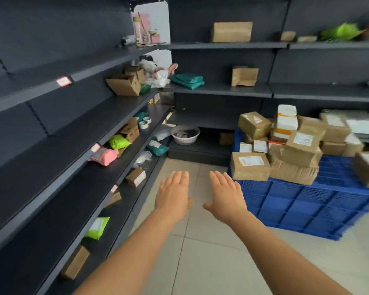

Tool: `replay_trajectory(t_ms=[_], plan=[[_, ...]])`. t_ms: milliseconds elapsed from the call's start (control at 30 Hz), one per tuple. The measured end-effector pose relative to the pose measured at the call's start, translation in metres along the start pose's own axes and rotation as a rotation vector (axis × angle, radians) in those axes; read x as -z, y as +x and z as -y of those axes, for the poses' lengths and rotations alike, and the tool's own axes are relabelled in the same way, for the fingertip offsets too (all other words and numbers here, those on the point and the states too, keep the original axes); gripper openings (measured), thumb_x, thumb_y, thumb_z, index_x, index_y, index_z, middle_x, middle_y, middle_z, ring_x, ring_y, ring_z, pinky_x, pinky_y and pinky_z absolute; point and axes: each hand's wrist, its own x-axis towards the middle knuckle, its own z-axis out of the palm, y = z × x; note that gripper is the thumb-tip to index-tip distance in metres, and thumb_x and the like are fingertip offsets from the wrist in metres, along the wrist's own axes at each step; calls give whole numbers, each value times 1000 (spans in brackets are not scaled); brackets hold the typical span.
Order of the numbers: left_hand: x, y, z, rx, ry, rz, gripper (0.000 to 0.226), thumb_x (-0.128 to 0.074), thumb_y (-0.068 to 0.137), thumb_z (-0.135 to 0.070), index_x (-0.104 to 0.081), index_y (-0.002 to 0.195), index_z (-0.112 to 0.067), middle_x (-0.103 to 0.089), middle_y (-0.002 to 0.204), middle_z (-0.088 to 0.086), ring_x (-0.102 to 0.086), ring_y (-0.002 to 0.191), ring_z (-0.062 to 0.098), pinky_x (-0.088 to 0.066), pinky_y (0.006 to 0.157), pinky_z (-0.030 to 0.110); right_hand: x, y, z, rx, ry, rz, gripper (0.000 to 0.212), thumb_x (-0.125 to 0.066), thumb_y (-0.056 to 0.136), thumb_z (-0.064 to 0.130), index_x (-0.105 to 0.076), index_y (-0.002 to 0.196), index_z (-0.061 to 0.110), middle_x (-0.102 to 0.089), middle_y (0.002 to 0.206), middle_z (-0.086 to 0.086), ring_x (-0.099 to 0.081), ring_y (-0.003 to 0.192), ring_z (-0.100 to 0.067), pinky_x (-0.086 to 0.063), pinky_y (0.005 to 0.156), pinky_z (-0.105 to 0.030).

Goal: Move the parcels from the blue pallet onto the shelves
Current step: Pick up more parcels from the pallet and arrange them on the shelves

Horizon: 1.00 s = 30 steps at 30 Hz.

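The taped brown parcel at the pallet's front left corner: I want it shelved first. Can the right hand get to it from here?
Probably yes. The right hand is open and empty, and only bare floor lies between it and the brown parcel on the blue pallet. Nothing is stacked on top.

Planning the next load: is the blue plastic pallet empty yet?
Not empty. The blue plastic pallet holds stacked brown cardboard parcels; both hands are open, holding nothing.

A white basin (185, 135) sits at twelve o'clock on the lowest ledge. Tape rolls (144, 122) lie at eleven o'clock. Pale floor tiles (200, 241) spread below.
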Motion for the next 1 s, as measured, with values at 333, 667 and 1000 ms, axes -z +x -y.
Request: replay_trajectory(t_ms=[333, 667, 1000], plan=[[-23, 142, -71, -235, -15, 97, 81, -56, 94, -39, -7, 153, -16, -10, 161, 3, -6, 148, 21, -10, 119, 38, 17, 80, -96, -262, 19, -60, 91, -63, 88, 41, -4, 154, 18, -8, 161, 1, -2, 149, -21, -8, 120, -41], [-54, 251, -176, -382, -53, 104, 79, -62, 89, -40, -18, 151, -17, -26, 154, 0, -19, 144, 19, -17, 117, 36, 34, 141, -220, -409, 91, -94, 94, -64, 87, 43, -3, 154, 18, -7, 161, 1, 0, 149, -21, -7, 121, -42], [-92, 363, -293, -334, -81, 167, 74, -52, 95, -37, -12, 153, -16, -19, 158, 0, -14, 146, 18, -15, 119, 36, 65, 214, -374, -472, 150, -106, 93, -66, 85, 47, -8, 153, 18, -16, 159, 1, -8, 148, -21, -11, 120, -41]])
